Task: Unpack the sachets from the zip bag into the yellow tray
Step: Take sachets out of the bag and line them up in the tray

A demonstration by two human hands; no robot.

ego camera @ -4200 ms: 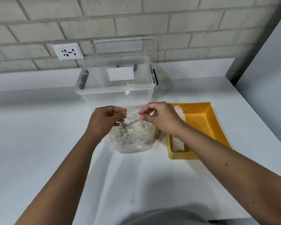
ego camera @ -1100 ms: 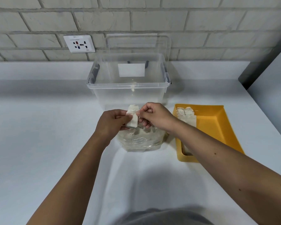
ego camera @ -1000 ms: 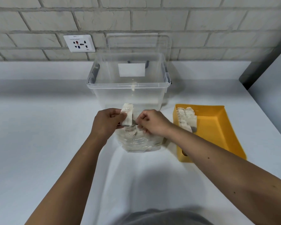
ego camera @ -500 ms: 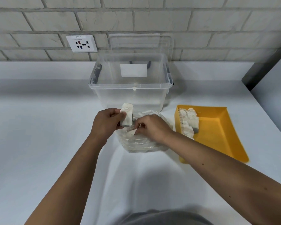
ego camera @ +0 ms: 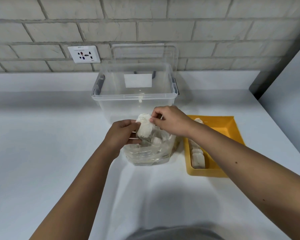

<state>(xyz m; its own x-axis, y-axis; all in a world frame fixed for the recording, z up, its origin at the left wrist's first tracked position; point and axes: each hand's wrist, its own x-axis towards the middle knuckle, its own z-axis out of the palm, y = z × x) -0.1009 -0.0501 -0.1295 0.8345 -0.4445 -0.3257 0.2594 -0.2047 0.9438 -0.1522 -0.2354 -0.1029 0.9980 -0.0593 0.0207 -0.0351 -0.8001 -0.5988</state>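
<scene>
A clear zip bag [ego camera: 151, 153] with several white sachets inside stands on the white counter in front of me. Just above its mouth, my left hand [ego camera: 122, 134] grips a small stack of white sachets [ego camera: 144, 129]. My right hand [ego camera: 170, 122] pinches the top of that stack with thumb and forefinger. The yellow tray [ego camera: 229, 135] lies right of the bag, and a row of sachets [ego camera: 197, 157] lines its left side, partly hidden by my right forearm.
A large clear plastic bin [ego camera: 135, 96] stands right behind the bag, its lid [ego camera: 144, 54] leaning on the brick wall. A wall socket [ego camera: 84, 54] sits at the upper left. A grey wall panel [ego camera: 287, 94] borders the counter on the right.
My right hand has come up out of the bag and now pinches the top of the sachets held in my left hand. The stack looks thicker than before.
</scene>
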